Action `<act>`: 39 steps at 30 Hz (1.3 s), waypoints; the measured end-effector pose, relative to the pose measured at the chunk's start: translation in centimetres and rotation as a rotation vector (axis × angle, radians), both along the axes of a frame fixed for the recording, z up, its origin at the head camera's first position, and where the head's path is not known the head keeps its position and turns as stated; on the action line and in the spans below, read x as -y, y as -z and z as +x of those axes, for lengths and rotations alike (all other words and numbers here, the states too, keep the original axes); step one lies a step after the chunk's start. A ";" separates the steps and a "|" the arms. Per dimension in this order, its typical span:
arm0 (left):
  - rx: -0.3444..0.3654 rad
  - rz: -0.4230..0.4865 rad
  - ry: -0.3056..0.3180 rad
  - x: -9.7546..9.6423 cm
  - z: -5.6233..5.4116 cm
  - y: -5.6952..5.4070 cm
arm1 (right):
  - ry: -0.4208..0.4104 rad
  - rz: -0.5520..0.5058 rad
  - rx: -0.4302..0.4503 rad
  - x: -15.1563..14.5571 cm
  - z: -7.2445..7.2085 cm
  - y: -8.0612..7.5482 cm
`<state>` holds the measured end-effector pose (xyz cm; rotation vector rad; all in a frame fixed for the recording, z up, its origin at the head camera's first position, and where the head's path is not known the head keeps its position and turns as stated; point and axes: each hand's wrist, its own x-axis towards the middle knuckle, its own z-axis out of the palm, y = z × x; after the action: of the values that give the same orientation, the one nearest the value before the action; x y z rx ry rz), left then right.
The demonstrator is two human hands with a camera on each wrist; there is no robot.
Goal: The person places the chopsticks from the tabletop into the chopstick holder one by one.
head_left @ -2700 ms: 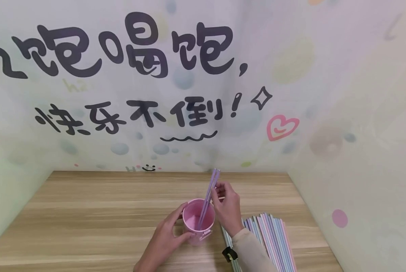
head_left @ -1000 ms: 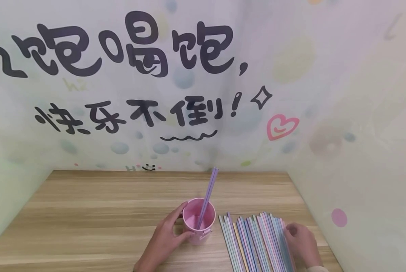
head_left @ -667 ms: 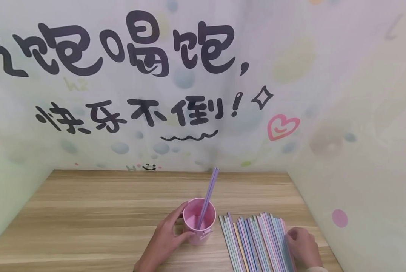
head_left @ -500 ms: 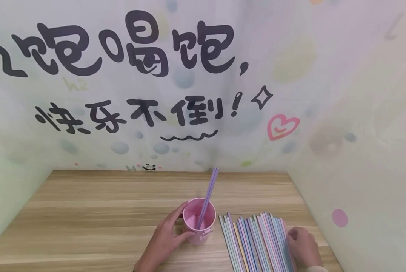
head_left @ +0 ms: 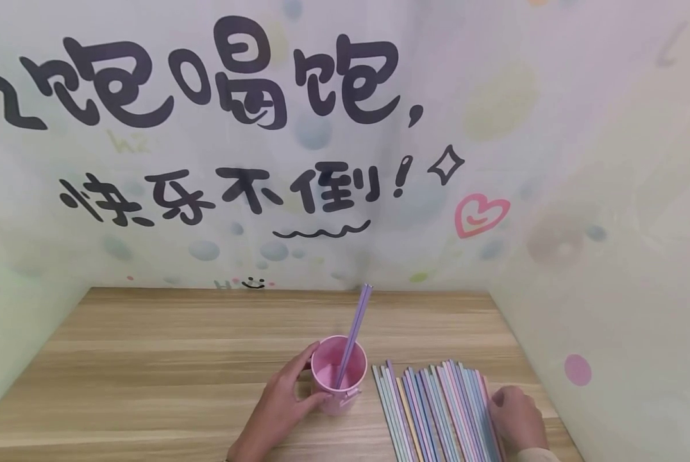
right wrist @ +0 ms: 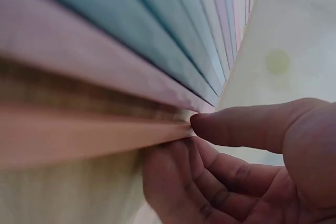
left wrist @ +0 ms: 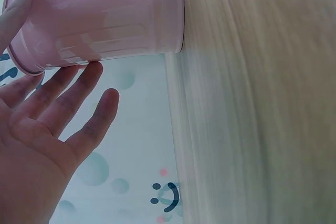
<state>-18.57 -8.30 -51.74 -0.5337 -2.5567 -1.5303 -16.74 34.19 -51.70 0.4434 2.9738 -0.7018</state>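
A small pink pail [head_left: 338, 399] stands upright on the table, two purple chopsticks [head_left: 356, 327] leaning in it toward the right. My left hand [head_left: 278, 404] holds the pail from the left, thumb near its front and fingers behind; in the left wrist view the fingertips touch the wall of the pail [left wrist: 105, 19]. Right of it lies a row of pastel chopsticks [head_left: 445, 410]. At the row's right edge is my right hand [head_left: 518, 417]. The right wrist view shows its thumb and forefinger pinching the end of a pink chopstick [right wrist: 89, 135], slightly apart from its neighbours.
The wood-grain table [head_left: 166, 372] is bounded by a printed back wall [head_left: 195, 256] with black lettering and a side wall [head_left: 628, 359] close to the right hand. A yellow chopstick [head_left: 408, 414] lies among the blue, green and purple ones.
My right hand let go of the purple chopsticks in the pail and moved right to the row's edge. Most recently, a pink chopstick has shifted slightly rightward with it. The left hand stays.
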 end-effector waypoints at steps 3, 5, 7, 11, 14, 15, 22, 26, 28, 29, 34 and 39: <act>0.000 -0.003 -0.004 0.0 0.0 0.0 | -0.011 0.006 0.000 0.0 -0.1 0.0; -0.001 0.002 -0.006 0.0 0.0 0.1 | -0.014 0.009 0.000 -0.1 -0.2 0.1; -0.010 0.011 -0.003 0.0 -0.1 0.2 | -0.007 0.005 0.002 -0.2 -0.2 0.2; -0.028 0.014 0.003 0.0 -0.1 0.4 | 0.032 -0.031 0.024 -0.5 0.0 0.2; -0.027 0.012 0.003 0.0 -0.1 0.3 | 0.063 -0.074 0.032 -0.7 0.0 -0.3; -0.024 0.014 0.003 0.0 -0.1 0.2 | 0.068 -0.080 0.020 -0.6 -0.1 -0.6; -0.017 0.012 -0.004 0.1 -0.1 -0.1 | 0.028 -0.053 -0.167 0.4 -0.7 -3.4; -0.024 0.012 -0.005 0.1 -0.1 0.0 | 0.060 -0.109 -0.230 2.0 -1.1 -5.1; -0.029 0.010 -0.005 0.1 -0.1 0.0 | 0.083 -0.164 -0.263 2.9 -1.3 -5.9; -0.028 0.012 -0.004 0.1 -0.1 0.0 | 0.091 -0.203 -0.287 3.3 -1.4 -6.3; -0.035 0.027 0.007 0.1 0.0 0.1 | 0.090 -0.439 -0.444 5.8 -2.1 -8.1; -0.033 0.035 0.014 0.1 0.0 0.1 | 0.066 -0.571 -0.571 7.9 -2.8 -10.0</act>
<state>-18.59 -8.39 -51.83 -0.5686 -2.5025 -1.5546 -19.59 26.28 -41.69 0.3363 3.0072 -1.8853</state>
